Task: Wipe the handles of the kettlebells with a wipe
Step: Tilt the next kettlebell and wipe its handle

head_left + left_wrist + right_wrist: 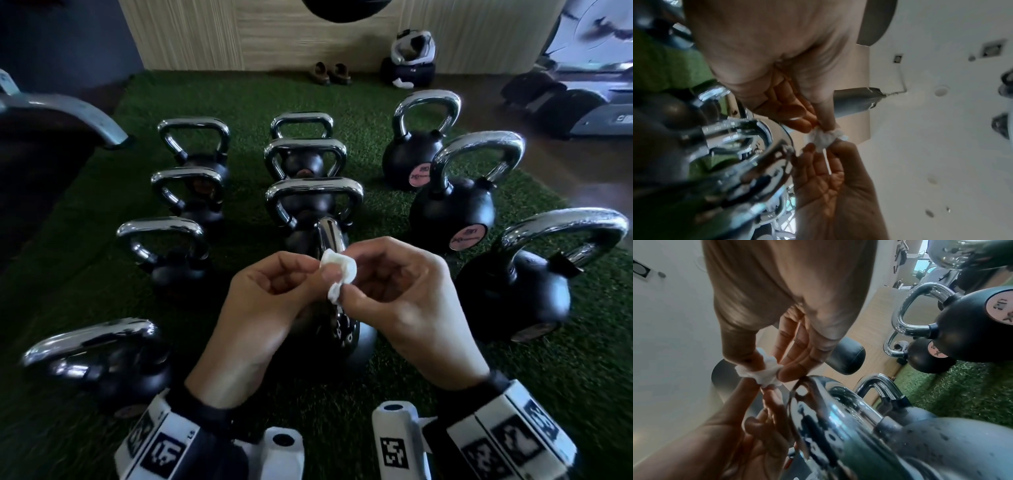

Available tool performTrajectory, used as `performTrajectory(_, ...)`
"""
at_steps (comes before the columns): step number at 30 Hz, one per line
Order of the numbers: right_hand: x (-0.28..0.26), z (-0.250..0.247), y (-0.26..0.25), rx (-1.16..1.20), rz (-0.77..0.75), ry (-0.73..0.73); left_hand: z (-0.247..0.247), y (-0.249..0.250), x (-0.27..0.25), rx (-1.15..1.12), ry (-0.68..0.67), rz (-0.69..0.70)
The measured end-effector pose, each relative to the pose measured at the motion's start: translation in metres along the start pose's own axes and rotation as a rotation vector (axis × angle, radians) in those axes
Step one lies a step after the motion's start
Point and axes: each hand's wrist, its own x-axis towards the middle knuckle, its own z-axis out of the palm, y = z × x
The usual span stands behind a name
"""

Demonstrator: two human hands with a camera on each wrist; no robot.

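1. Green turf [394, 394] carries rows of kettlebells; the nearest kettlebell [356, 342] stands directly under the hands, its chrome handle [329, 236] rising just beyond the fingertips.
2. The left hand [260, 308] and right hand [404, 301] each pinch the wipe [337, 277] between thumb and fingertips.
3. The wipe, bunched small, is probably best opened flat, then wrapped round the handle.

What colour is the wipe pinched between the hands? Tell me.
White. The wipe shows best in the head view, crumpled between both hands' fingertips.
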Motion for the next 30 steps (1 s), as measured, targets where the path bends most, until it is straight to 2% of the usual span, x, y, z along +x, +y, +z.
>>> performTrajectory(3, 0.003, -0.004, 0.000, -0.060, -0.017, 0.034, -0.011, -0.001, 0.002, 0.123, -0.001, 0.032)
performTrajectory(5, 0.006, -0.015, 0.004, -0.102, -0.024, 0.110, -0.026, -0.010, 0.006, 0.214, 0.040, 0.042)
performTrajectory(7, 0.009, -0.030, 0.013, -0.141, -0.003, 0.216, -0.045, -0.027, 0.011, 0.419, 0.054, 0.078)
performTrajectory(10, 0.012, -0.050, 0.031, -0.237, 0.087, 0.322, -0.064, -0.067, 0.015, 0.871, -0.157, 0.221)
performTrajectory(12, 0.013, -0.056, 0.044, -0.302, 0.139, 0.353, -0.059, -0.093, 0.014, 1.058, -0.265, 0.292)
performTrajectory(14, 0.014, -0.058, 0.055, -0.335, 0.161, 0.379, -0.044, -0.113, 0.013, 1.206, -0.280, 0.294)
performTrajectory(15, 0.016, -0.057, 0.060, -0.347, 0.171, 0.388, -0.036, -0.120, 0.012, 1.243, -0.238, 0.278)
performTrajectory(17, 0.020, -0.054, 0.071, -0.380, 0.186, 0.391, -0.027, -0.128, 0.015, 1.178, -0.087, 0.284)
performTrajectory(19, 0.027, -0.047, 0.080, -0.415, 0.198, 0.376, -0.028, -0.131, 0.022, 1.101, -0.009, 0.366)
performTrajectory(24, 0.046, -0.026, 0.101, -0.499, 0.224, 0.312, -0.043, -0.134, 0.039, 1.105, -0.053, 0.515)
performTrajectory(27, 0.054, -0.017, 0.106, -0.524, 0.265, 0.257, -0.052, -0.125, 0.044, 0.888, -0.118, 0.593)
performTrajectory(30, 0.056, -0.011, 0.109, -0.534, 0.287, 0.225, -0.058, -0.112, 0.048, 0.755, -0.205, 0.608)
